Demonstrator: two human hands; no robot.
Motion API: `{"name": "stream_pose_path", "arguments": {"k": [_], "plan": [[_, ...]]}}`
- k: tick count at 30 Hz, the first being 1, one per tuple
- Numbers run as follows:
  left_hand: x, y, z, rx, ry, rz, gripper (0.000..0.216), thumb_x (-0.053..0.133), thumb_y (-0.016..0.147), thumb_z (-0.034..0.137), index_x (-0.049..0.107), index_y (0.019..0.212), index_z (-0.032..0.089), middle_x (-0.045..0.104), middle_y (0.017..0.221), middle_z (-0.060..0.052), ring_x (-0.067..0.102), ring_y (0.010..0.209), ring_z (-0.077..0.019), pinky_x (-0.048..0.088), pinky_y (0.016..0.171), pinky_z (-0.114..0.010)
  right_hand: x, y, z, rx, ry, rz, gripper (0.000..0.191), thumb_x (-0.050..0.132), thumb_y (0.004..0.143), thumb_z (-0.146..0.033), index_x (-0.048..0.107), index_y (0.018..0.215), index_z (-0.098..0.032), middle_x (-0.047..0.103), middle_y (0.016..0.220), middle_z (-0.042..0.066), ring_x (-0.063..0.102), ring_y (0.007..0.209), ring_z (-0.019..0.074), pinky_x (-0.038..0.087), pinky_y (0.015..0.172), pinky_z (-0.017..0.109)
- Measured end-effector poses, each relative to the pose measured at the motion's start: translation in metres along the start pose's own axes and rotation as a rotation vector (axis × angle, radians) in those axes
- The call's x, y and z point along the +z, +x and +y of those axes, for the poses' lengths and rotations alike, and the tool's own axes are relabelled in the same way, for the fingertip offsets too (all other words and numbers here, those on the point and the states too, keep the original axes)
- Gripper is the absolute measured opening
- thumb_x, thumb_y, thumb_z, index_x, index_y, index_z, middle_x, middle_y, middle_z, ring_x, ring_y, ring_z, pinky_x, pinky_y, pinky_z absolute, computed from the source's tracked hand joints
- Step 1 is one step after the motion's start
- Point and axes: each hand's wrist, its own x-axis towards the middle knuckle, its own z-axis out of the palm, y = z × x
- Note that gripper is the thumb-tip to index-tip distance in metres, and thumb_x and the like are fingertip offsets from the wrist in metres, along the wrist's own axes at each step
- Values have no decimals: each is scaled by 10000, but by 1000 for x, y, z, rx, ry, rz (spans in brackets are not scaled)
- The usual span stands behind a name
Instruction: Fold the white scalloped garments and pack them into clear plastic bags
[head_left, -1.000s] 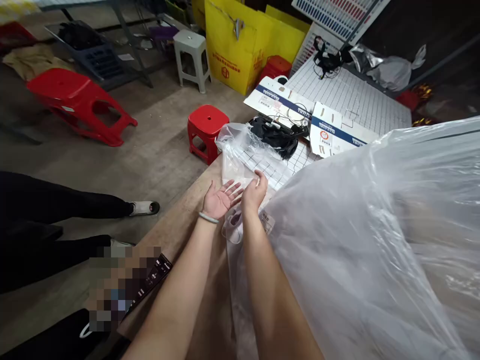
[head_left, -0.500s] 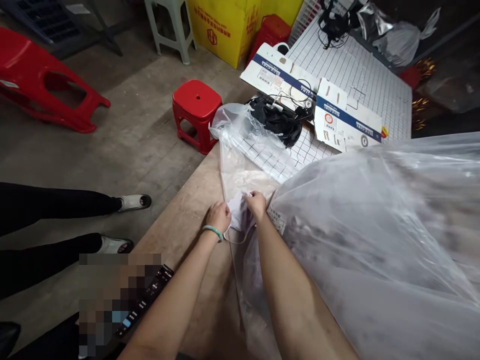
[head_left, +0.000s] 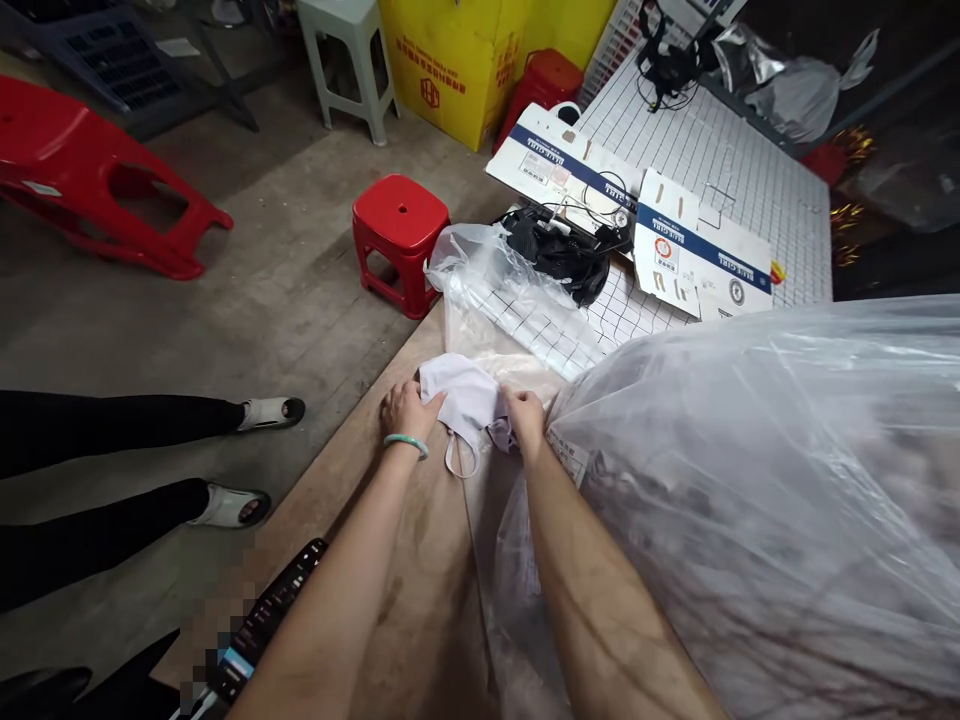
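Here, both hands work a small white cloth piece [head_left: 466,398] on the wooden tabletop [head_left: 352,470], near its left edge. Left hand [head_left: 405,410] pinches the cloth's left side; right hand [head_left: 525,418] is closed on its right side, hands apart with the cloth stretched between them. A thin strap loop hangs from the near edge. Big clear plastic bag [head_left: 750,500] bulges just right of the right hand, touching the forearm. Farther off: a smaller clear bag [head_left: 487,275], black bundle [head_left: 559,250], flattened printed cartons [head_left: 675,240]. Judgement: keep tension even on both sides, flatten the cloth against the board, keep the strap free of the bag folds.
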Motion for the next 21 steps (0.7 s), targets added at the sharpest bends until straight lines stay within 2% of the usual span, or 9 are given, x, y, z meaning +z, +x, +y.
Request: {"name": "stream_pose_path", "arguments": {"k": [2, 3, 5, 7, 10, 13, 16, 18, 21], "plan": [[-1, 5, 1, -56, -129, -42, 223, 693, 625, 306, 493, 637, 208, 594, 824, -77, 559, 996, -306, 404, 958, -430, 4, -6, -2, -81, -39, -165, 243, 669, 642, -402, 542, 659, -196, 519, 581, -25, 482, 610, 153, 378, 621, 258], [-4, 9, 1, -119, -252, -42, 195, 677, 617, 284, 499, 635, 206, 584, 780, -53, 570, 961, -284, 423, 934, -409, 5, -9, -6, -142, -34, -199, 227, 650, 667, -394, 543, 685, -195, 521, 599, -33, 473, 612, 138, 367, 618, 244], [-13, 19, -4, -265, -486, -21, 152, 634, 617, 267, 521, 691, 198, 561, 698, -9, 592, 858, -237, 474, 844, -367, 4, -14, -15, -285, 29, -169, 226, 592, 742, -409, 533, 717, -192, 531, 653, -35, 467, 635, 121, 357, 630, 226], [-26, 29, -13, -373, -612, 1, 164, 573, 627, 244, 511, 767, 187, 560, 673, 14, 605, 758, -198, 506, 738, -337, 1, -17, -23, -367, 78, -123, 308, 521, 812, -468, 511, 682, -189, 514, 654, -30, 458, 641, 120, 352, 639, 226], [-45, 36, -29, -466, -723, 9, 249, 523, 591, 172, 490, 838, 179, 595, 701, 15, 622, 691, -169, 523, 662, -316, -4, -17, -25, -266, 40, -34, 346, 448, 866, -455, 513, 661, -185, 514, 655, -7, 460, 654, 138, 361, 675, 249], [-57, 37, -38, -507, -810, -32, 288, 554, 545, 134, 526, 830, 168, 629, 701, -2, 640, 691, -177, 534, 652, -316, 1, -16, -24, -221, -8, 98, 240, 489, 848, -377, 593, 889, -165, 588, 918, 70, 514, 856, 187, 382, 823, 294], [-59, 40, -39, -500, -866, -89, 246, 650, 561, 191, 581, 795, 151, 665, 745, -42, 652, 731, -200, 534, 654, -325, 14, -12, -30, -288, -32, 127, 399, 538, 825, -439, 578, 1105, -157, 541, 1141, 136, 468, 1060, 251, 349, 944, 370], [-60, 45, -39, -478, -878, -117, 277, 722, 559, 253, 615, 785, 133, 675, 759, -66, 650, 744, -215, 525, 645, -328, 24, -6, -39, -274, -68, 87, 392, 618, 761, -439, 605, 1046, -171, 532, 1148, 138, 445, 1082, 277, 345, 947, 404], [-67, 56, -37, -415, -885, -96, 305, 764, 519, 258, 625, 753, 119, 663, 714, -48, 631, 729, -189, 495, 643, -281, 35, 10, -49, -204, -37, -21, 180, 679, 667, -310, 585, 747, -178, 564, 953, 85, 477, 961, 241, 385, 858, 362]]}}
